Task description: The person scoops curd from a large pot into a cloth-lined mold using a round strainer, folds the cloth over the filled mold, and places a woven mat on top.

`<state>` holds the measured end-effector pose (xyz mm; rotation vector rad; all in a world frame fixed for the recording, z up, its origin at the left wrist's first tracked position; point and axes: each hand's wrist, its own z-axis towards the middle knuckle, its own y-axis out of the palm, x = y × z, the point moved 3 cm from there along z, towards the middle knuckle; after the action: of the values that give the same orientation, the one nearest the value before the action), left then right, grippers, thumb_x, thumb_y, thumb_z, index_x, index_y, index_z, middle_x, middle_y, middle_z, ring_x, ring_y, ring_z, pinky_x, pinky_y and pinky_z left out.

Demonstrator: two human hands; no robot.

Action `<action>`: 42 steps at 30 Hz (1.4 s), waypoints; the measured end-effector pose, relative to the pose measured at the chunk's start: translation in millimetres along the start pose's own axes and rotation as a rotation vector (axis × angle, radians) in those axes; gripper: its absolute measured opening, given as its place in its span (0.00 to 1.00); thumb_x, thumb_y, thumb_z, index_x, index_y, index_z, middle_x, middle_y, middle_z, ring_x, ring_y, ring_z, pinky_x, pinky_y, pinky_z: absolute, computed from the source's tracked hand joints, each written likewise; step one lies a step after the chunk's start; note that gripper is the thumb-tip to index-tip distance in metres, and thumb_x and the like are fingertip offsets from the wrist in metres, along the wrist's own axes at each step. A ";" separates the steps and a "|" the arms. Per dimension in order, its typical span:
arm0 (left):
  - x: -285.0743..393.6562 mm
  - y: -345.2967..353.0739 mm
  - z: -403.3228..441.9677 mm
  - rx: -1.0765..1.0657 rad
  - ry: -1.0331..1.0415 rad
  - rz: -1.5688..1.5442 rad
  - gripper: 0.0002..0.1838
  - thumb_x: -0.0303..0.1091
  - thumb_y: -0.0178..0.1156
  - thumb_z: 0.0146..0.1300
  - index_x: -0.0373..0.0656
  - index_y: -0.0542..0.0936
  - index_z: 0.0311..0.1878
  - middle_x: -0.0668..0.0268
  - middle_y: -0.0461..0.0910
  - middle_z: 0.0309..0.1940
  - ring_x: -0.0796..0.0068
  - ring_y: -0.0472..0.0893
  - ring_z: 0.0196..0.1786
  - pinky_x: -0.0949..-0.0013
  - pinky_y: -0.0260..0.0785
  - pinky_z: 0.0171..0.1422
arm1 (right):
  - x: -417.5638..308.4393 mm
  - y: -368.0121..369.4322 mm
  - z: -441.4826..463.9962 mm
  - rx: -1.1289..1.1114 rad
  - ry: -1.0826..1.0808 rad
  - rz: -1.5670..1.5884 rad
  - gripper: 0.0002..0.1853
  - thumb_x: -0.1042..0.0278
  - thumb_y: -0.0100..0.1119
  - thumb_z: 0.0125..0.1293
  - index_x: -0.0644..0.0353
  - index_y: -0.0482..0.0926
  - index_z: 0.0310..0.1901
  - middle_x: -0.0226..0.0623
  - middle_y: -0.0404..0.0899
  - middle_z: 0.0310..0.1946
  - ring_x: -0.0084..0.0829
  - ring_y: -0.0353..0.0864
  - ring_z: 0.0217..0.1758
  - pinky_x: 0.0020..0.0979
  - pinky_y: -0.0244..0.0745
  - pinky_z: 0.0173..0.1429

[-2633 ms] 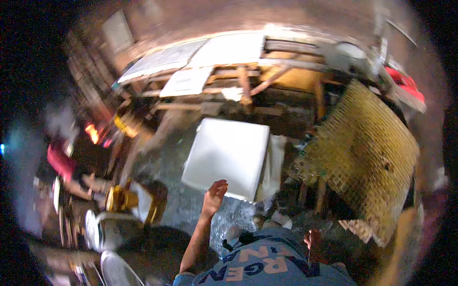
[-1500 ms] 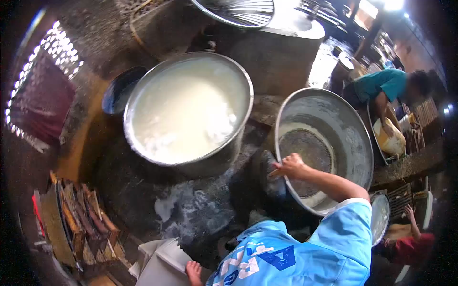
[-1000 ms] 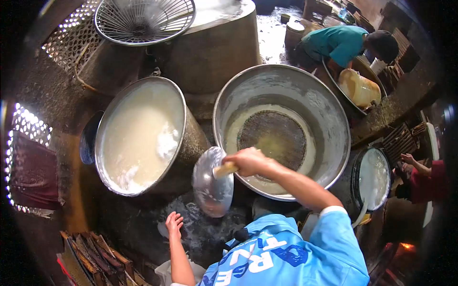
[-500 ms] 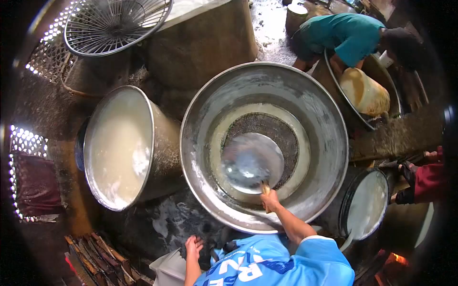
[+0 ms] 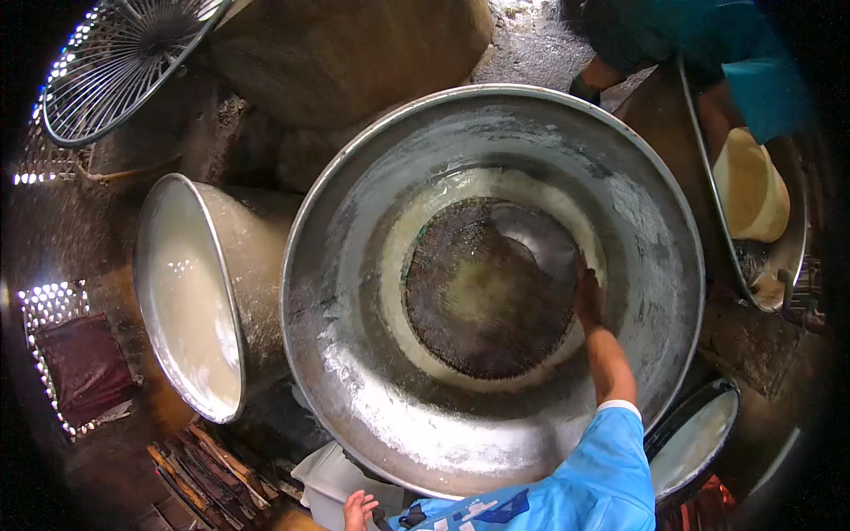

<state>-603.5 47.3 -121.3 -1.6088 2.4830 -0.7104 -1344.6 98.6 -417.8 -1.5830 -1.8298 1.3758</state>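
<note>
A very large metal vat [image 5: 381, 434] fills the middle of the view, with a pale ring around the dark, speckled round middle [image 5: 478, 301] at its bottom. Reaching down inside it, my right hand [image 5: 588, 301] is closed at the right of the dark middle. From this hand extends a wide, shallow metal ladle [image 5: 536, 232]; its handle is mostly hidden and its edges are blurred. My left hand [image 5: 359, 510] hangs outside the vat's near rim, fingers apart and holding nothing. Beside it stands a whitish container [image 5: 341, 478].
Left stands a metal drum [image 5: 190, 310] of milky liquid. Firewood [image 5: 208, 473] lies below it. A round wire fan guard [image 5: 133, 66] is upper left. At upper right a person in teal [image 5: 770, 80] leans over a basin with a yellowish bucket [image 5: 753, 190]. A pale-filled pot [image 5: 695, 438] stands lower right.
My right hand has swept the ladle from the vat's near middle to its right and farther side. The view has moved closer over the vat. My left hand stays open near the rim.
</note>
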 end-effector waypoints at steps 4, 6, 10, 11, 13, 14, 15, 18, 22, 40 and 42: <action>-16.6 -2.8 -10.9 -0.002 -0.129 -0.156 0.21 0.49 0.47 0.63 0.48 0.71 0.53 0.63 0.78 0.37 0.68 0.78 0.34 0.72 0.70 0.30 | 51.1 115.6 -28.0 -0.300 0.083 -0.059 0.21 0.66 0.51 0.59 0.65 0.67 0.53 0.51 0.76 0.40 0.45 0.77 0.39 0.40 0.74 0.41; -31.5 -5.0 -14.2 -0.040 -0.189 -0.274 0.19 0.48 0.47 0.64 0.48 0.72 0.53 0.63 0.78 0.37 0.68 0.78 0.34 0.72 0.70 0.30 | 81.1 213.5 -78.5 -0.276 -0.190 0.280 0.20 0.63 0.53 0.59 0.59 0.69 0.53 0.37 0.74 0.33 0.33 0.73 0.31 0.33 0.70 0.31; -63.7 -13.4 -4.3 -0.456 -0.261 -0.745 0.17 0.45 0.47 0.64 0.48 0.72 0.52 0.63 0.78 0.37 0.69 0.77 0.32 0.71 0.69 0.28 | 41.4 262.4 -172.9 -0.918 0.597 1.134 0.14 0.53 0.57 0.58 0.53 0.74 0.39 0.29 0.72 0.24 0.26 0.71 0.21 0.28 0.67 0.22; -69.8 -14.4 -1.3 -0.565 -0.293 -0.852 0.17 0.44 0.47 0.65 0.48 0.72 0.52 0.63 0.78 0.37 0.69 0.77 0.32 0.71 0.69 0.28 | 21.0 279.3 -187.6 -0.928 0.588 1.171 0.12 0.56 0.58 0.58 0.54 0.74 0.37 0.29 0.71 0.23 0.26 0.70 0.20 0.29 0.68 0.22; -45.4 -9.1 -12.6 -0.109 -0.154 -0.483 0.17 0.42 0.47 0.65 0.47 0.70 0.54 0.64 0.76 0.39 0.71 0.76 0.35 0.71 0.70 0.30 | -21.6 297.0 -204.5 -1.013 0.671 1.252 0.08 0.63 0.58 0.58 0.56 0.72 0.33 0.30 0.70 0.21 0.26 0.69 0.18 0.29 0.68 0.20; -26.4 -4.8 -25.6 0.112 -0.086 -0.301 0.17 0.41 0.47 0.65 0.47 0.70 0.54 0.64 0.76 0.40 0.71 0.76 0.36 0.71 0.70 0.32 | -47.6 288.2 -215.9 -1.081 0.762 1.292 0.06 0.68 0.57 0.58 0.58 0.71 0.31 0.30 0.69 0.21 0.26 0.69 0.18 0.30 0.68 0.19; -34.3 -17.2 -4.0 -0.093 -0.146 -0.439 0.20 0.39 0.44 0.66 0.47 0.64 0.60 0.63 0.73 0.47 0.69 0.76 0.44 0.71 0.71 0.39 | -86.1 243.8 -229.8 -0.994 0.766 1.298 0.04 0.72 0.56 0.57 0.60 0.71 0.31 0.31 0.68 0.20 0.25 0.69 0.17 0.30 0.68 0.18; -26.4 -13.8 15.4 0.048 0.119 -0.228 0.18 0.44 0.50 0.64 0.47 0.70 0.53 0.61 0.78 0.42 0.68 0.80 0.36 0.68 0.70 0.35 | -182.5 119.3 -277.6 -0.763 0.434 1.318 0.06 0.74 0.55 0.56 0.62 0.68 0.29 0.31 0.67 0.15 0.26 0.69 0.15 0.29 0.69 0.17; -1.7 -8.2 32.7 -0.061 0.314 -0.325 0.20 0.43 0.52 0.62 0.45 0.69 0.55 0.59 0.76 0.42 0.66 0.79 0.38 0.65 0.70 0.38 | -254.5 24.8 -349.6 -0.602 0.319 1.328 0.05 0.77 0.55 0.55 0.65 0.69 0.27 0.32 0.67 0.16 0.25 0.68 0.14 0.29 0.67 0.15; -151.0 -91.8 160.6 -0.167 0.196 -0.662 0.27 0.50 0.47 0.59 0.49 0.63 0.60 0.58 0.69 0.55 0.57 0.74 0.50 0.54 0.66 0.50 | -365.3 -13.2 -588.1 -0.483 -0.237 0.588 0.22 0.71 0.56 0.52 0.69 0.60 0.46 0.56 0.75 0.32 0.45 0.79 0.26 0.40 0.75 0.28; -149.8 -96.5 160.9 -0.143 0.165 -0.656 0.28 0.48 0.48 0.59 0.47 0.62 0.61 0.57 0.70 0.54 0.57 0.75 0.49 0.54 0.66 0.50 | -360.9 1.3 -569.6 -0.404 -0.418 0.526 0.23 0.68 0.55 0.53 0.68 0.60 0.47 0.58 0.75 0.35 0.54 0.78 0.35 0.46 0.73 0.39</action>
<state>-404.6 94.8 -247.0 -2.5533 2.1210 -0.7592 -790.5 19.4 -41.7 -2.2426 -2.1248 1.7448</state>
